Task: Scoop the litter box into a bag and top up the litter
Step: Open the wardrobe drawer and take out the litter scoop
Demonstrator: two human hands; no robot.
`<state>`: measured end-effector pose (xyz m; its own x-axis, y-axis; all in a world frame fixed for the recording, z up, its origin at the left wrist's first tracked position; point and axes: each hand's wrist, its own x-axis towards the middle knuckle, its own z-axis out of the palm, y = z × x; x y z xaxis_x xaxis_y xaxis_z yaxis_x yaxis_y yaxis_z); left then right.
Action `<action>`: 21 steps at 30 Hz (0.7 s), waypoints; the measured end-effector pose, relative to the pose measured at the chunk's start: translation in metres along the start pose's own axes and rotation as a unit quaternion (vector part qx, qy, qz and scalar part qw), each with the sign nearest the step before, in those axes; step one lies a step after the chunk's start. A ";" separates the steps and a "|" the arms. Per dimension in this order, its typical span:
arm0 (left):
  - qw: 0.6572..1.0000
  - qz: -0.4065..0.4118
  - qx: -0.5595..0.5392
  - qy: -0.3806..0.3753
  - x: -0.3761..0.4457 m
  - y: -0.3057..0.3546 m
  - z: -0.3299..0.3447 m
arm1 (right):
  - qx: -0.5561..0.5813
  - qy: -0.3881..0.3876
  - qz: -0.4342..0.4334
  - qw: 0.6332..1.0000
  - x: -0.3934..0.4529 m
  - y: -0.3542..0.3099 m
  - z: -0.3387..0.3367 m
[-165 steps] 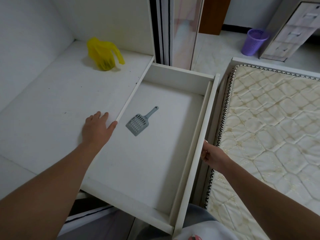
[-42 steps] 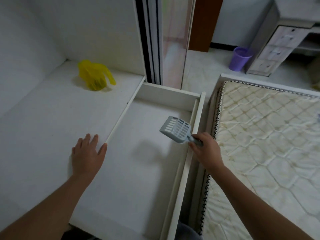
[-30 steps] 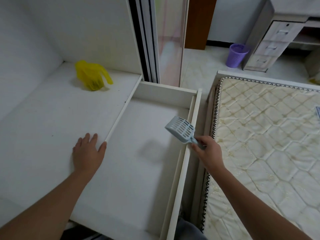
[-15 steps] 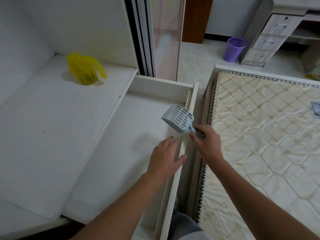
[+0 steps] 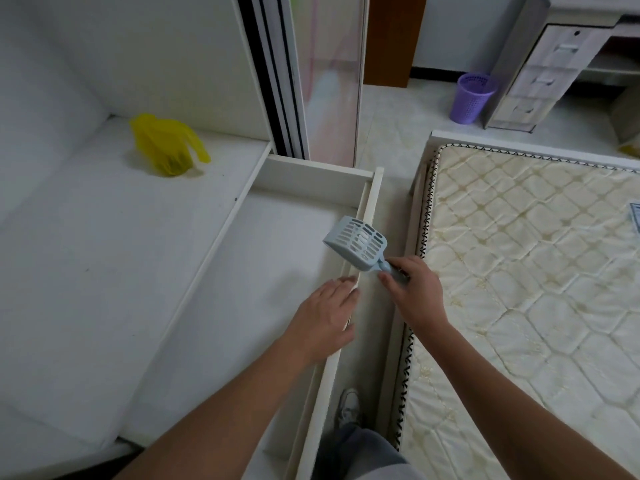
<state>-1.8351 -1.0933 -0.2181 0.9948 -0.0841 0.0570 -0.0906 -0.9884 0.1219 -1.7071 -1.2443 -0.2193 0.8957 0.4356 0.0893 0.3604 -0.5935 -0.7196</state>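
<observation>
Over the pulled-out white drawer (image 5: 263, 258), the right hand (image 5: 414, 289) grips the blue litter scoop (image 5: 358, 244) by its handle while the left hand (image 5: 327, 315) lies flat on the drawer's side, so shutting it likely comes next, with no litter box in sight.

Grey-blue slotted litter scoop (image 5: 356, 244) hovering over open drawer's (image 5: 360, 216) right edge, head tilting up-left; yellow bag (image 5: 166, 147) slumping at white platform's (image 5: 86, 237) far corner.

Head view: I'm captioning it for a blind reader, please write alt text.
The right hand grips a pale blue litter scoop by its handle above an open white drawer, while the left hand rests on the drawer's side rail. A yellow bag lies behind; a mattress sits right.
</observation>
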 end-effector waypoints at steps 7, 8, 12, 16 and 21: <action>0.994 -0.024 0.096 -0.050 -0.016 -0.037 -0.017 | 0.011 -0.043 -0.040 0.998 0.013 -0.027 0.017; 0.991 -0.027 0.115 -0.062 -0.019 -0.043 -0.019 | 0.014 -0.049 -0.047 0.998 0.016 -0.032 0.021; 0.974 -0.032 0.200 -0.105 -0.031 -0.067 -0.030 | 0.014 -0.081 -0.081 0.993 0.027 -0.054 0.035; 0.957 -0.033 0.252 -0.136 -0.044 -0.092 -0.041 | 0.019 -0.104 -0.117 0.987 0.039 -0.075 0.049; 0.925 -0.036 0.340 -0.162 -0.050 -0.113 -0.049 | 0.018 -0.122 -0.156 0.980 0.052 -0.095 0.062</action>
<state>-1.8766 -0.9713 -0.1866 0.9686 0.0616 -0.2408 -0.0824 -0.8343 -0.5451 -1.7108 -1.1227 -0.1889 0.6537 0.7428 0.1444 0.5933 -0.3846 -0.7072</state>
